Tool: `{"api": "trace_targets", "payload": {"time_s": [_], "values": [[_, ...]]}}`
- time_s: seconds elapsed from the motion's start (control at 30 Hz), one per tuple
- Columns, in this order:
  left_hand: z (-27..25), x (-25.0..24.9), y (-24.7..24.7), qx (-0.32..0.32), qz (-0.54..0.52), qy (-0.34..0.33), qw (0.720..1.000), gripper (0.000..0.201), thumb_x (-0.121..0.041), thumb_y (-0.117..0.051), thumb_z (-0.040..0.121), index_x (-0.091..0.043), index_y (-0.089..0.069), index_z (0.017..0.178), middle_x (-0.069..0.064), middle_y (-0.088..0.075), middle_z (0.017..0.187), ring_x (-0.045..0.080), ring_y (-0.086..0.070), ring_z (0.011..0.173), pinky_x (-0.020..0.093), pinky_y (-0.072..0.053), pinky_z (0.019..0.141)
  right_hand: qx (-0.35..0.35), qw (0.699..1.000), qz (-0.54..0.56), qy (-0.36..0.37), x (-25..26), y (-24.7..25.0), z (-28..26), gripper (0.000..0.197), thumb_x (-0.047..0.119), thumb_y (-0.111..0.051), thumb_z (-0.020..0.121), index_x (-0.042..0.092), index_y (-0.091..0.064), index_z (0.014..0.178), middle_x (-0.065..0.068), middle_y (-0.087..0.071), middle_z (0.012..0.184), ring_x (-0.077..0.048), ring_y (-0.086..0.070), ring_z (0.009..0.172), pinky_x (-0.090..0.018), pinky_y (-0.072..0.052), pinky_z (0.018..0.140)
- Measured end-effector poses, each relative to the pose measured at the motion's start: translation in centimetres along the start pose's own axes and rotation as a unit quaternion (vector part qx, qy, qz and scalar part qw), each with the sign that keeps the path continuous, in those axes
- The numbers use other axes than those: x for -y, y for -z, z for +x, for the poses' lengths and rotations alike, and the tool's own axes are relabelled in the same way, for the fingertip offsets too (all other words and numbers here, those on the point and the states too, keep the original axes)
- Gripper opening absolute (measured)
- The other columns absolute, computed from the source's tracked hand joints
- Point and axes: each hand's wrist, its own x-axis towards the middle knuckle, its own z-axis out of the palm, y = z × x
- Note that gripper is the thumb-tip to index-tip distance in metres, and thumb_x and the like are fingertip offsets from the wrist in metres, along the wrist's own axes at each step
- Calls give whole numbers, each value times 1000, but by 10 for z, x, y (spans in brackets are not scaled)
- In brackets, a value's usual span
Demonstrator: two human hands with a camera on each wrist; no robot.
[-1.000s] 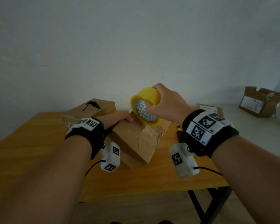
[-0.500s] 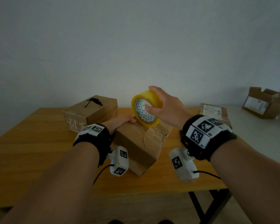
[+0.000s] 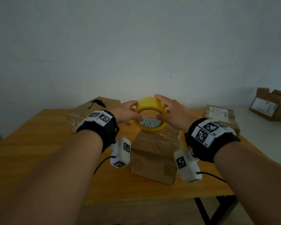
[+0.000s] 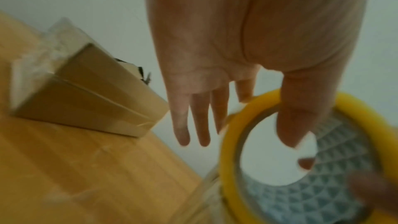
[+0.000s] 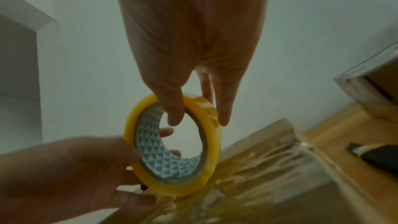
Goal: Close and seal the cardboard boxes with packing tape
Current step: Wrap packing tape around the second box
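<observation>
A yellow packing tape roll (image 3: pixel 150 114) hangs just above the middle cardboard box (image 3: pixel 154 153), held between both hands. My left hand (image 3: pixel 133 114) pinches its left rim, thumb inside the core in the left wrist view, where the roll (image 4: pixel 228 159) fills the lower right. My right hand (image 3: pixel 162 109) pinches the right rim, thumb in the core and fingers outside, as the right wrist view shows at the roll (image 5: pixel 172 188). The box top (image 5: pixel 269 168) is covered with wrinkled clear tape, and the roll's lower edge nearly touches it.
The wooden table (image 3: pixel 39 143) also carries a taped box (image 3: pixel 88 111) at the back left and a labelled box (image 3: pixel 221 116) at the back right. A black utility knife (image 5: pixel 376 152) lies right of the middle box. An open box (image 3: pixel 271 104) sits on the floor far right.
My left hand has left the box top and risen to grip the roll's left side. The roll has tipped so that its opening faces me, and the box now sits square to me.
</observation>
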Motion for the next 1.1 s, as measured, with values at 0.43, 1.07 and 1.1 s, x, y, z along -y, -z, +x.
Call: {"api": "trace_targets", "payload": {"time_s": [0.43, 1.07, 1.1], "values": [[-4, -1, 21, 130, 113, 2, 985, 38, 0, -73, 78, -18, -64, 109, 5, -66, 112, 13, -67, 91, 18, -56, 71, 135, 962, 44, -232, -30, 2, -10, 71, 17, -64, 92, 16, -24, 151, -17, -61, 125, -28, -66, 93, -32, -58, 66], [-4, -16, 1, 44, 253, -66, 964, 42, -48, -73, 75, -17, -68, 102, -8, -66, 89, 13, -64, 88, 27, -50, 81, 213, 970, -112, -44, -19, 8, -15, 55, 2, -65, 85, 33, -58, 131, 2, -57, 118, -16, -52, 97, -31, -44, 77], [-3, -17, 1, 45, 262, -68, 962, 49, -47, -74, 75, -16, -66, 112, -10, -64, 95, 14, -63, 97, 30, -49, 88, 203, 973, -98, -41, -23, 5, -13, 53, -2, -64, 84, 28, -62, 127, 0, -59, 119, -18, -53, 100, -33, -46, 80]]}}
